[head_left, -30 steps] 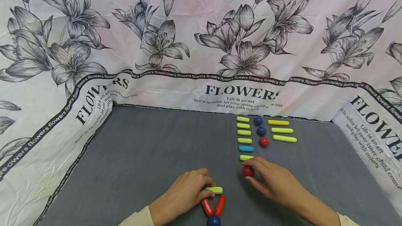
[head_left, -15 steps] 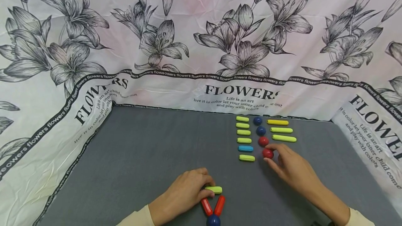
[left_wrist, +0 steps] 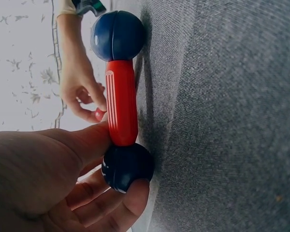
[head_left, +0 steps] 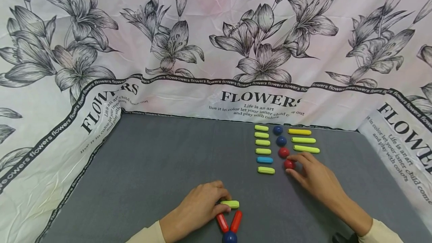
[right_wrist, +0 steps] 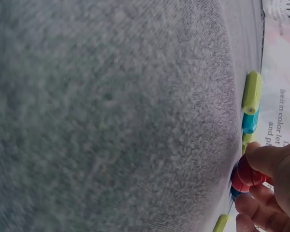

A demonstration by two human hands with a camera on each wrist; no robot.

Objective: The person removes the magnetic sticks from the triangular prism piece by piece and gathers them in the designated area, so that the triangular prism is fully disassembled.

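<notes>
My left hand grips a rod-and-ball construction. In the head view, two red rods spread in a V from a blue ball, with a yellow-green rod across the top. The left wrist view shows its fingers around another blue ball at one end of a red rod. Farther right, my right hand pinches a red ball between thumb and fingers, just in front of a second red ball. Whether the two balls touch I cannot tell.
Left of the balls runs a column of short yellow-green rods with one blue rod among them. Behind the red balls lie two blue balls. Longer yellowish rods lie to their right. A flower-printed cloth borders the grey table.
My right hand has carried the red ball back and to the right, from beside the nearest yellow-green rod to the ball column. My left hand has stayed in place.
</notes>
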